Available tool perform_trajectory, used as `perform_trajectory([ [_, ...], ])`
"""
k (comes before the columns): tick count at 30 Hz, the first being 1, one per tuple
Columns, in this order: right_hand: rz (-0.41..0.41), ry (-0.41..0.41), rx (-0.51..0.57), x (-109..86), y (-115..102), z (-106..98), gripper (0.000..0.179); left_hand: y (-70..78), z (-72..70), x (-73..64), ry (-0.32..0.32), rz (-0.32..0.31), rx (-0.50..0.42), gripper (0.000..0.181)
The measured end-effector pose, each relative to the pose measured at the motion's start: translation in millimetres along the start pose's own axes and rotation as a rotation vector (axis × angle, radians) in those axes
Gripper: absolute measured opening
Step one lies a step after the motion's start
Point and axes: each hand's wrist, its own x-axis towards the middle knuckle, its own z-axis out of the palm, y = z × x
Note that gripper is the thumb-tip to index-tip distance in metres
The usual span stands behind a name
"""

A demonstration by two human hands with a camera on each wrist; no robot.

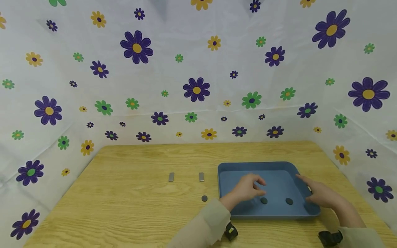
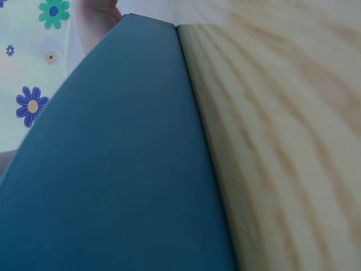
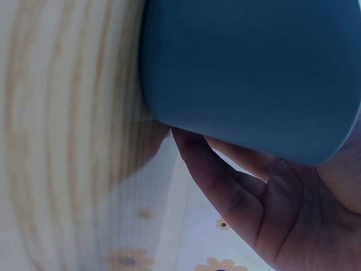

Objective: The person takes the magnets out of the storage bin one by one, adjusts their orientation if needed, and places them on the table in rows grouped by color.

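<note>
My left hand [image 1: 247, 187] hovers over the blue tray [image 1: 224, 167], its fingers bent and a gap between thumb and fingertips. Just below its thumb, a dark round disc [image 1: 264, 200] lies on the tray floor, and a second dark disc [image 1: 289, 201] sits farther right. At the tray's right side, my right hand [image 1: 322, 193] holds the wall. In the right wrist view, fingers [image 3: 225, 195] of that hand run along the outside of the tray [image 3: 248, 73], with tips near its bottom edge. The left wrist view shows the tray's outer wall [image 2: 124, 152], not the left hand.
A third dark disc [image 1: 204, 198] lies on the wooden table [image 1: 130, 203], left of the tray. Behind it are two small grey rectangular pieces, one nearer the tray [image 1: 201, 177] and one farther left [image 1: 171, 177]. A flower-patterned cloth [image 1: 173, 75] hangs around the table's back and sides.
</note>
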Motion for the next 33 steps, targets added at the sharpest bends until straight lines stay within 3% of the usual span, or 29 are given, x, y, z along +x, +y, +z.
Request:
perform_trajectory([
  [4, 0.001, -0.004, 0.014, 0.3, -0.2, -0.2, 0.075, -0.9, 2.3, 1.6, -0.050, 0.007, 0.114, 0.028],
  [11, -0.007, 0.014, -0.043, 0.7, -2.2, -1.8, 0.074, -0.4, 7.5, 1.1, -0.116, 0.075, 0.403, 0.032],
  [23, 0.006, 0.014, -0.033, 0.2, -1.6, -1.2, 0.075, 0.6, 9.4, -1.5, -0.154, 0.040, 0.502, 0.027],
  [33, 0.016, 0.007, 0.005, -0.8, -2.6, 0.2, 0.075, 1.5, 9.6, -2.7, -0.155, 0.033, 0.519, 0.022],
])
